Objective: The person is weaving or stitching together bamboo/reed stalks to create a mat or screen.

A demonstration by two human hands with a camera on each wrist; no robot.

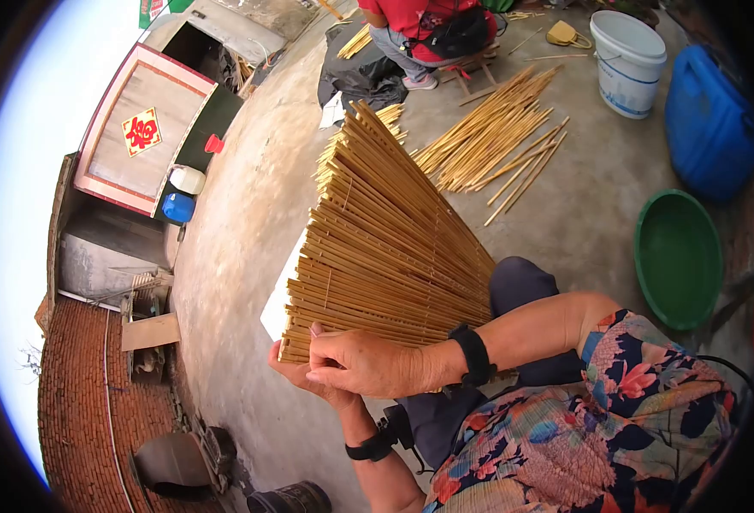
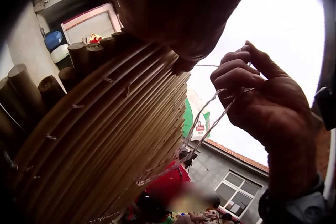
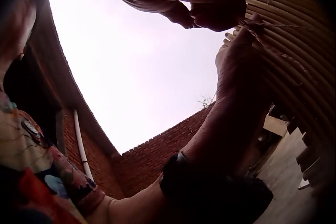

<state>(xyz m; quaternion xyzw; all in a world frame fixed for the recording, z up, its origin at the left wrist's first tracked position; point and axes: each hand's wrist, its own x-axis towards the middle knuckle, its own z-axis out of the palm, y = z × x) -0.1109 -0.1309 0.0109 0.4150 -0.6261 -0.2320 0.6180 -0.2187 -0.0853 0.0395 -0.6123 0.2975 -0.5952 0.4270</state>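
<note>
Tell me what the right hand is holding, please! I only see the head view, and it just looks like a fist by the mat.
Observer: In the left wrist view, twisted twine runs from the curled fingers of the right hand to the mat.

Child: Is that the only string I can't see?

Observer: No, a thin thread also stretches across the gap between the right hand and the left hand.

Child: Cool! What's far behind the right hand?

Observer: A window with a white frame, set in a grey wall.
</note>
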